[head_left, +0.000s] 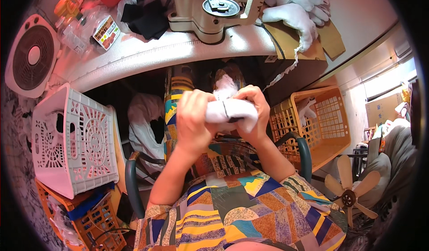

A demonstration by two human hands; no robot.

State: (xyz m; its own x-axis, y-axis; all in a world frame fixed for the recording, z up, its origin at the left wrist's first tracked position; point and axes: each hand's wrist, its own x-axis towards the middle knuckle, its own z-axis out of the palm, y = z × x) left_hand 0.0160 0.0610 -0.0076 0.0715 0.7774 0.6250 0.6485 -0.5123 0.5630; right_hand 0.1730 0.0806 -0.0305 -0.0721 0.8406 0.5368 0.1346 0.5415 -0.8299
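Above my lap, both hands hold a soft white knit piece (243, 110), sock-like, with a thin dark line and a dark patch on it. My left hand (194, 117) is closed round its left end. The right hand (254, 112) grips the other end, fingers curled over the top edge. More whitish fabric (225, 86) shows just beyond the hands; whether it joins the held piece I cannot tell. A beige sewing machine (210, 25) stands on the table ahead. Right of it lies a pile of white knit pieces (297, 9), with a strand hanging off the table edge.
A white plastic crate (76, 143) stands at left on an orange crate (96, 219). An orange basket (319, 126) is at right, near a fan (348, 197). The table (147, 54) carries a box fan (33, 56), clear bottles (78, 32) and black cloth (145, 18). Chair armrests (134, 184) flank me.
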